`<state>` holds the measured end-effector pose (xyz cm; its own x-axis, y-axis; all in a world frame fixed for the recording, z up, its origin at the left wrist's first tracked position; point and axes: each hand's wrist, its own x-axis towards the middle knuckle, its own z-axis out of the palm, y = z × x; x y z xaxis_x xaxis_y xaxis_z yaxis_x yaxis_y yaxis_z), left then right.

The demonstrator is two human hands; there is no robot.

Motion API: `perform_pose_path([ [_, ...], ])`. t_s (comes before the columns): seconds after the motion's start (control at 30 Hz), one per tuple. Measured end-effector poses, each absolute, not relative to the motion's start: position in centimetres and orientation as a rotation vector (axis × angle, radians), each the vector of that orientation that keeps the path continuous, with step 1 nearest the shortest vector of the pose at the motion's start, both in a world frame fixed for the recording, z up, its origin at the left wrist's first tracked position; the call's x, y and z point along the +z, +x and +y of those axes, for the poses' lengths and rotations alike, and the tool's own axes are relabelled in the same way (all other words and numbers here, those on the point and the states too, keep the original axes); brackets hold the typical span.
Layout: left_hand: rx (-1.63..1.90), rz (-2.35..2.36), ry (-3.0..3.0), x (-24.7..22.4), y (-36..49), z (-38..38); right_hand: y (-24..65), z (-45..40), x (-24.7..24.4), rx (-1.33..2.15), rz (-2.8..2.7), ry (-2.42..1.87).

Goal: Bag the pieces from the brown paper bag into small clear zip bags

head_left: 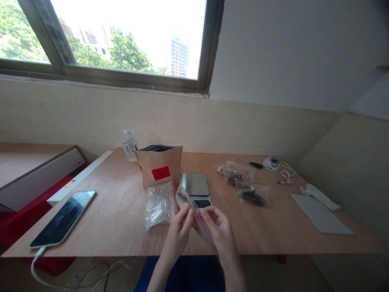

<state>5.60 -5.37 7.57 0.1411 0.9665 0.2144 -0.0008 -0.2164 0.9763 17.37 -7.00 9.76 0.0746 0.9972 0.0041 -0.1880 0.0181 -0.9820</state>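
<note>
A clear zip bag [200, 227] with a red seal line is held up in front of me, pinched on both sides of its seal. My left hand [181, 223] closes on its left side, and my right hand [217, 223] grips the right side. Something small and dark seems to sit at the bag's far end, too blurred to name. Just beyond my hands lies a kitchen scale [195, 184] with a metal plate and dark display, partly covered by the bag. Left of it are clear plastic bags [158, 206], in front of a standing brown paper pouch [161, 167] with a red label.
On the right lie several zip bags of small parts [252, 195], a screwdriver [257, 164], a dome camera [271, 163] with its cable, and a white sheet [322, 215]. A tablet-like phone [63, 219] on a cable lies left. A water bottle [129, 147] stands behind.
</note>
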Motion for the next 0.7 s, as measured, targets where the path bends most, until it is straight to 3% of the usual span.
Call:
perform_pose_path([
  [0.4, 1.234, 1.057, 1.472, 7.5, 5.2, -5.5, 17.8, -7.4, 9.8, 0.815, -1.555, -1.244],
  [0.7, 1.258, 1.214, 1.517, 7.5, 5.5, -5.8, 18.5, -6.5, 8.2, 0.634, -1.019, -1.373],
])
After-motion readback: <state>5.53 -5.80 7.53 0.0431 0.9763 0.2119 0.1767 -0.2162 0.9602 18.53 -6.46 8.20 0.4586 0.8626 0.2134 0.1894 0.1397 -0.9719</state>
